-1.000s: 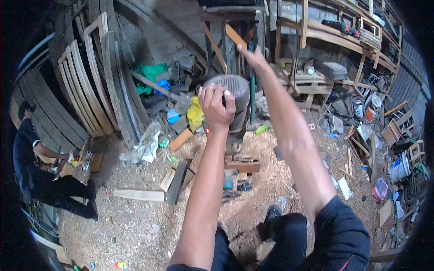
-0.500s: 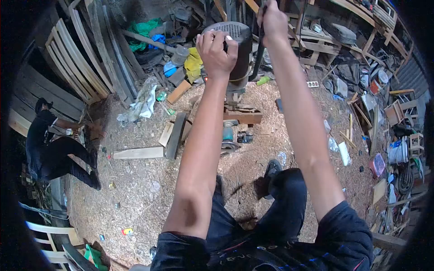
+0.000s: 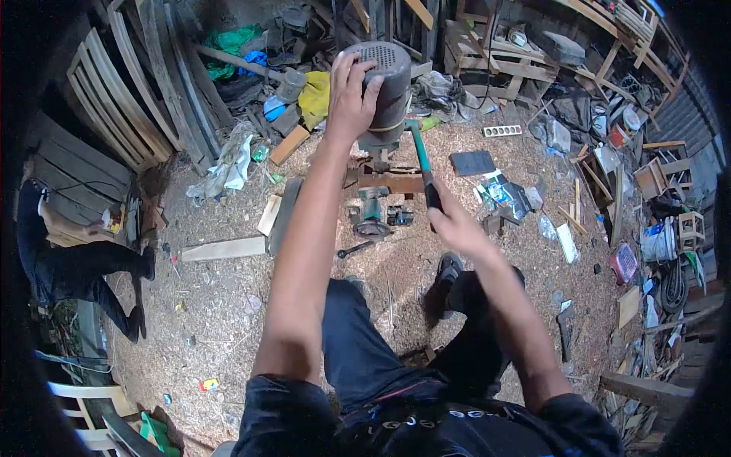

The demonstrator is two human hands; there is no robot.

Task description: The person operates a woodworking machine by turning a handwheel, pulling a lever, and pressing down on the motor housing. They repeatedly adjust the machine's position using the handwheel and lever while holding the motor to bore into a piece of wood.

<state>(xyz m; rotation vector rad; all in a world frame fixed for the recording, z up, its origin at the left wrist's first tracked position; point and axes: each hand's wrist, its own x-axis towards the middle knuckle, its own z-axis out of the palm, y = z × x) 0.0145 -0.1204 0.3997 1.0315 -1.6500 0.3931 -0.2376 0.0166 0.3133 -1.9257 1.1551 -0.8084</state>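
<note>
My left hand (image 3: 353,97) grips the upper edge of a dark cylindrical motor housing (image 3: 391,95) with a perforated cap. The housing stands upright above a reddish wooden block (image 3: 401,185). In my right hand (image 3: 458,222) is a hammer (image 3: 422,154) with a green shaft and black grip, its head up against the lower right side of the housing. Below the block, on the shavings, lies a green power tool (image 3: 371,207) with a round base, and a wrench-like dark tool (image 3: 355,248) is just in front of it.
A co-worker (image 3: 72,255) sits at the far left beside stacked boards. Wood offcuts (image 3: 223,249) lie left of my arm. A white power strip (image 3: 502,131) and a dark flat panel (image 3: 472,163) are on the floor to the right. Curved slats (image 3: 114,99) lean at the back left.
My right hand has swung down from above the housing, bringing the hammer to its lower side. My left hand stays on the housing, and the view has shifted slightly.
</note>
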